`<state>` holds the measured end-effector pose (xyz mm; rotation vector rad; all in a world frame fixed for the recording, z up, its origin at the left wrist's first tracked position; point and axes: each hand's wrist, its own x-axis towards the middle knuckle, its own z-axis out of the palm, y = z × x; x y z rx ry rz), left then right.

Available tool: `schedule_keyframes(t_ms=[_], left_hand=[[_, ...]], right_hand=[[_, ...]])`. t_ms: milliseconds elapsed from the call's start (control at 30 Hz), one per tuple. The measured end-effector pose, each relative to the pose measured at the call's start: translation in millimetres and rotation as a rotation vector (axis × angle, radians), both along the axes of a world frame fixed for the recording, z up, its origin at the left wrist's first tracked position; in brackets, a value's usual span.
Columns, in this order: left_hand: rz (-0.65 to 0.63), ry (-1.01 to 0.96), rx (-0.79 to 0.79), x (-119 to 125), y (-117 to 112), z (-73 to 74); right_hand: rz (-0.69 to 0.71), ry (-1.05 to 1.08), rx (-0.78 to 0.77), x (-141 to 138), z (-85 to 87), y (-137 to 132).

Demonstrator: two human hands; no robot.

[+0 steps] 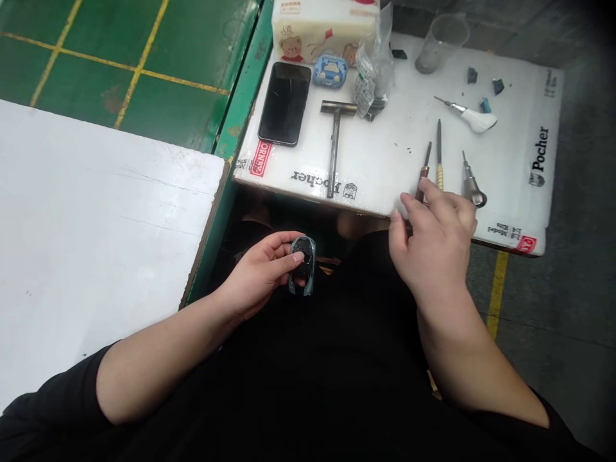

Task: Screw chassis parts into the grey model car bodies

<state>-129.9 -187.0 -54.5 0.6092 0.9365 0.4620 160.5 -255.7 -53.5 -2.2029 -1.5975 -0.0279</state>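
Note:
My left hand (267,266) is closed on a small oval part (310,256), black inside with a glossy grey-blue rim, held above my lap. The thumb presses on its dark inner face. My right hand (436,231) is over the front edge of the white box, palm down, fingers apart. Its fingertips are at the brown handle of a short file-like tool (427,160); they partly cover it, and no firm grip shows. Beside it lie a slim file with a yellow handle (439,154) and a metal-handled pointed tool (472,186).
On the white printed box (375,147) lie a T-shaped metal hammer (335,144), a phone (285,102), a blue case (330,70), a plastic bag (375,77), a white-handled tool (474,119) and small dark scraps. A clear cup (441,43) and tissue pack (325,32) stand behind.

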Motion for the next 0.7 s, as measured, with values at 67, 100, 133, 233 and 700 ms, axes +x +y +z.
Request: schedule_keyframes(t_ms=[67,100,133,233,700], left_hand=[[-0.04,0.007,0.034,-1,-1,1.1],[-0.058,0.004,0.056,-1,-2,1.7],[-0.073,-0.006,0.079,-1,-3,2.4],[-0.118,-0.049,0.132,-1,-5,3.9],[-0.188,-0.036,0.185,-3,-8,5.2]], right_hand=[[0.044,0.118,0.056,-16,8.3,-7],[0.091,0.226,0.058,-26,11.4,-10],[0.149,0.372,0.02,-35,13.6,-13],[0.259,0.906,-0.238,-59,13.5,-18],[0.15,1.497,-0.438,-65,-5.1,-15]])
